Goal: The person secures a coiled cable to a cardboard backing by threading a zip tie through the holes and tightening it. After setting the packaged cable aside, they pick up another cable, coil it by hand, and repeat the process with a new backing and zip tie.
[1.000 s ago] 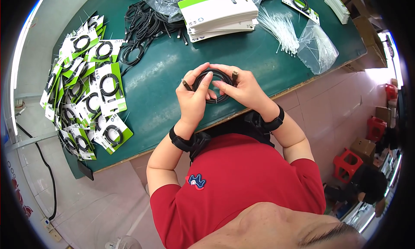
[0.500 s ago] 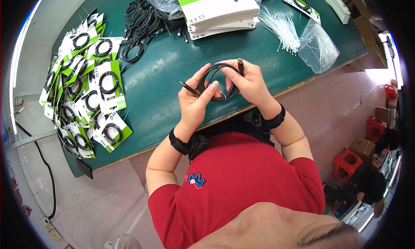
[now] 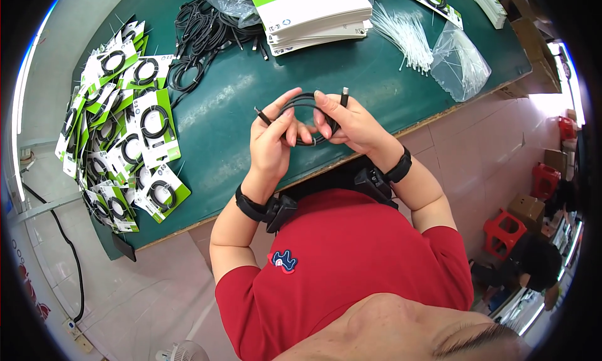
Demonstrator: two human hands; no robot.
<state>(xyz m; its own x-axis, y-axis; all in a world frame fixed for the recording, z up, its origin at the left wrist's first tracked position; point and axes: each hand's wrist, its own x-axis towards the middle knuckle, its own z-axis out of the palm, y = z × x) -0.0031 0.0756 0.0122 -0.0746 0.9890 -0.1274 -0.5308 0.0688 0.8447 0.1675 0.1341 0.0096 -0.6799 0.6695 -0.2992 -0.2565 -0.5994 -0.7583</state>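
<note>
Now I hold a coiled black cable (image 3: 307,119) above the green surface (image 3: 251,97), my left hand (image 3: 273,141) and right hand (image 3: 348,119) both with fingers (image 3: 285,107) clamped on its loop; packaged cables (image 3: 125,129) lie well left.

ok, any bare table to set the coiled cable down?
Yes: bare green table between the packaged cables on the left and both hands. Another patch lies below the card stack, left of the cable ties. The far left edge and top are crowded.
</note>
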